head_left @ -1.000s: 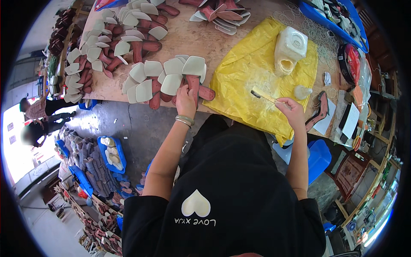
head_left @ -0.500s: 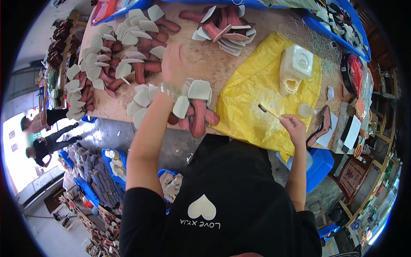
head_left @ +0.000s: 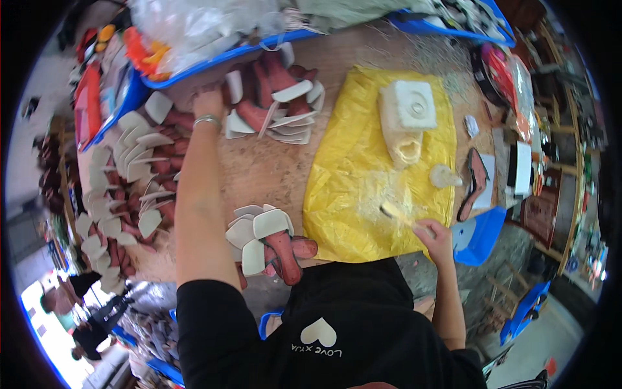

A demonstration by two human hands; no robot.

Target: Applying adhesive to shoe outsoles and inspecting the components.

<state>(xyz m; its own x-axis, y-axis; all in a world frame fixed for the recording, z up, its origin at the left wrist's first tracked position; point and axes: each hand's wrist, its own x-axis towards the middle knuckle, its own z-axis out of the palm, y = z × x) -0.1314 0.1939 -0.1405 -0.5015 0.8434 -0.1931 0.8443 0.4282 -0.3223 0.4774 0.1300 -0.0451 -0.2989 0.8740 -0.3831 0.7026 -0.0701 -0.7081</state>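
My right hand is closed round the handle of a small brush, its dark bristles pointing left above a yellow plastic sheet. On that sheet stand a white plastic jug with a cut opening and a small pale bottle. My left hand reaches far across the table, between a left-hand spread of red-brown shoe soles with pale flaps and a far pile of similar soles. Blur hides its fingers, so any grip cannot be made out. A nearer stack of soles lies by the table's front edge.
Blue trays with plastic bags and scraps line the far edge. A single dark-edged sole lies at the right beside white paper. A blue bin stands below the right edge. Two people are at the far lower left.
My left hand has moved farther across the table, away from the nearer stack. The view has shifted, showing more of the far trays. My right hand still holds the brush over the yellow sheet.
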